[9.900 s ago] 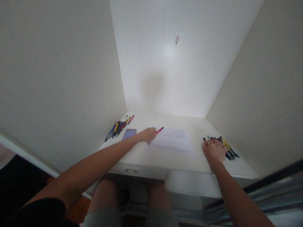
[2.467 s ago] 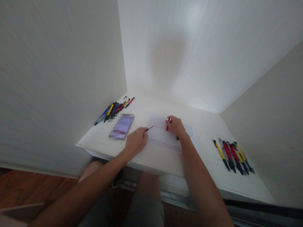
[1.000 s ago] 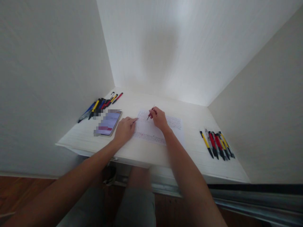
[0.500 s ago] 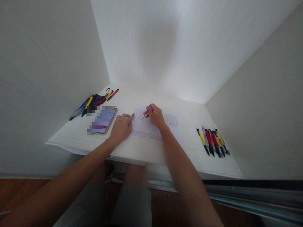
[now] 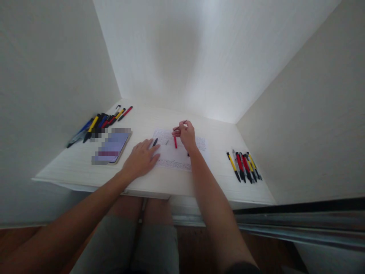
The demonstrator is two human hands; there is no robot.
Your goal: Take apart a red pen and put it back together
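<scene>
A handwritten sheet of paper (image 5: 173, 155) lies on the white desk. My left hand (image 5: 142, 159) rests flat on its left edge with fingers apart. Between my forefinger and thumb a black pen piece (image 5: 155, 142) lies on the sheet. Above the paper my right hand (image 5: 186, 136) is closed around a thin dark pen refill (image 5: 180, 125), tilted up to the right. Below those fingers is a red pen barrel (image 5: 175, 142). A small greyish part, perhaps a spring (image 5: 167, 142), lies left of it. A small black part (image 5: 188, 154) shows partly beside my right wrist.
A phone (image 5: 114, 146), partly blurred out, lies left of my left hand. Several pens (image 5: 92, 127) are heaped along the left wall. Another group of red and yellow pens (image 5: 245, 167) lies at the right. Walls enclose the desk's back and sides.
My left hand has let go of the black pen piece and spread its fingers. The refill in my right hand has tilted flatter. The red barrel has come into sight. The view has shifted slightly.
</scene>
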